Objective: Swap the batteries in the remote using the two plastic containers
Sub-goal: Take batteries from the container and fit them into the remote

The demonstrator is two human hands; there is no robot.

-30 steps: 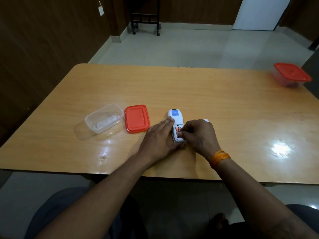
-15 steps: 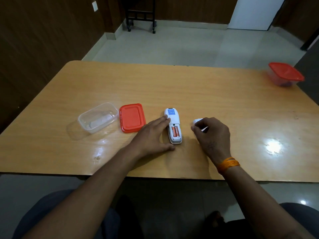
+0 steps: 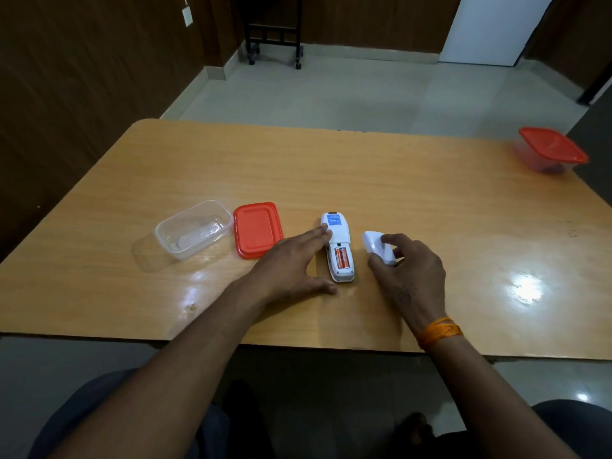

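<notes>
The remote (image 3: 337, 246) lies face down on the table (image 3: 381, 180), with its long axis running from the person toward the far edge, and its battery bay is open at the near end. Two orange batteries (image 3: 342, 257) sit inside the bay side by side, along the same axis as the remote. The left hand (image 3: 291, 266) lies flat just to the left of the remote, its fingers (image 3: 319, 232) spread apart and touching the remote's left edge, so it seems to steady the body. The right hand (image 3: 409, 273) is just to the right of the remote, and its fingers are closed on the white battery cover (image 3: 377, 246), which is off the remote and looks low over the table or resting on it. Both hands are near the batteries, but the left one is empty and a little closer; the right must put down the cover first. To the left of the remote lies a red lid (image 3: 257, 229), and further left stands an open clear container (image 3: 193, 228) that appears empty. Far to the right of the remote, near the far corner of the table, stands a second container (image 3: 549, 152) with its red lid on; something dark shows inside, but I cannot tell what it is. I judge that the next move is to lift the old batteries out.
</notes>
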